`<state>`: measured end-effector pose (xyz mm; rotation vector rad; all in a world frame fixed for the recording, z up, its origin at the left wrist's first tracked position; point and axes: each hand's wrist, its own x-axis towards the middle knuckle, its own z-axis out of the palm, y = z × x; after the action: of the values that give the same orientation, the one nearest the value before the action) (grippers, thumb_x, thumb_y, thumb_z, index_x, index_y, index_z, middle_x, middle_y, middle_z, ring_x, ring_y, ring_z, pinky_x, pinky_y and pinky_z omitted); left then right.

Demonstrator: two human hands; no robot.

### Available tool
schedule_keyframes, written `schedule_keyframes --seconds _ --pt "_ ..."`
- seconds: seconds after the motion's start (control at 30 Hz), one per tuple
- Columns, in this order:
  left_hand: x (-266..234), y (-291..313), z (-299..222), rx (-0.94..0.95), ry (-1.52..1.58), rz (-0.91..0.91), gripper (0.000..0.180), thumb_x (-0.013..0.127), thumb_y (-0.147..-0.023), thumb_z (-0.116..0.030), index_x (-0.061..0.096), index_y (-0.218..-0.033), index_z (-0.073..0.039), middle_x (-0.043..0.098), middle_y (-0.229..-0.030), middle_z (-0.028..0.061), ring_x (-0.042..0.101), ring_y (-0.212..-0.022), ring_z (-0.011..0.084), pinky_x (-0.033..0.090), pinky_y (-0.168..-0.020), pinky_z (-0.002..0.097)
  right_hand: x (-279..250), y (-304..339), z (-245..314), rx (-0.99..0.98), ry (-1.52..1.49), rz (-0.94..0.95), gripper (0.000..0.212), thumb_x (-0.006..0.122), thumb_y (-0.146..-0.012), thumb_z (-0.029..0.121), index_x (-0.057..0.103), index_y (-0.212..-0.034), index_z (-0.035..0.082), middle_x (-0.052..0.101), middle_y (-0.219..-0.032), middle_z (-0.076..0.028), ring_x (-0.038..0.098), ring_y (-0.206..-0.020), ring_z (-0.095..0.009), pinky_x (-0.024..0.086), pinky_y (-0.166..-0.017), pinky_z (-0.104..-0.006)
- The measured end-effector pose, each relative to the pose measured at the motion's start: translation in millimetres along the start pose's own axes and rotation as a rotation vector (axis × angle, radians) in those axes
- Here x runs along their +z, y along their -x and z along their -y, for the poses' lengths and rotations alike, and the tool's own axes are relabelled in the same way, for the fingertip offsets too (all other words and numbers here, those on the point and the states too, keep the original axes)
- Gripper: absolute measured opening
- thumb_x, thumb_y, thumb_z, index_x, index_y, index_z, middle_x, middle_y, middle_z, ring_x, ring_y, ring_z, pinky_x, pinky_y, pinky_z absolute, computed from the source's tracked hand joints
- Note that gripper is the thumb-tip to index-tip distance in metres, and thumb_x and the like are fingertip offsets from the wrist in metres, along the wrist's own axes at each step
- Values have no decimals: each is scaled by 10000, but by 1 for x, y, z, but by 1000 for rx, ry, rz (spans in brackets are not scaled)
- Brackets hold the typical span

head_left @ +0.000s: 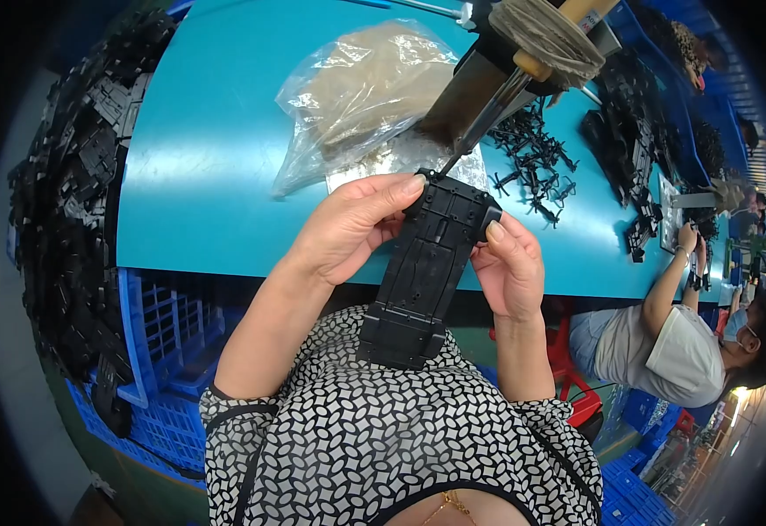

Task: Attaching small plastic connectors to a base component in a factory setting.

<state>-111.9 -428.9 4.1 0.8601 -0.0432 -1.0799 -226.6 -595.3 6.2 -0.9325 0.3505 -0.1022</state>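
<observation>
A long black molded plastic chassis is held between my two hands in front of my chest, its far end beneath a thin metal rod that slants down from a bench machine. My left hand grips the far left corner, thumb on top. On the right edge, my right hand pinches the part with its thumb over a raised side piece. The rod's tip meets or hovers just over the chassis's far end; I cannot tell which. Fingers under the chassis are hidden.
Behind it lies a clear plastic bag on the turquoise table. Small black frame parts are scattered right of the machine. Black parts pile high at left, above blue crates. A co-worker sits at right.
</observation>
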Motion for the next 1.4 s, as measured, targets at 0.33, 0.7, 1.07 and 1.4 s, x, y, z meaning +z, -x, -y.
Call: schedule_keyframes --seconds 0.33,0.7,1.07,1.4 --pt "0 -1 2 1 1 -15 304 591 -837 -283 599 -1024 -43 596 -875 -24 499 -753 40 398 -686 201 0 1 -2 -5 -6 -4 281 532 -840 125 545 -1058 -52 603 -913 -52 517 -775 -83 399 -693 -215" --pt "2 0 0 9 2 -11 297 588 -840 -280 604 -1016 -42 600 -874 -20 501 -742 41 400 -679 196 -1 1 -3 -9 -9 -17 282 535 -840 132 548 -1065 -37 604 -925 -43 522 -788 -82 400 -698 -215" --pt "2 -1 0 1 -9 -10 300 581 -844 -291 602 -1014 -45 602 -873 -19 507 -748 41 404 -685 199 1 2 -2 -14 4 -5 282 537 -842 151 551 -1055 -34 601 -938 -44 521 -804 -85 393 -709 -226" --pt "2 0 -1 -2 -1 -13 294 582 -844 -285 603 -1012 -45 603 -872 -18 510 -749 43 407 -690 202 0 2 -3 -17 -2 -2 295 536 -843 149 543 -1068 -41 602 -941 -51 525 -804 -91 399 -711 -228"
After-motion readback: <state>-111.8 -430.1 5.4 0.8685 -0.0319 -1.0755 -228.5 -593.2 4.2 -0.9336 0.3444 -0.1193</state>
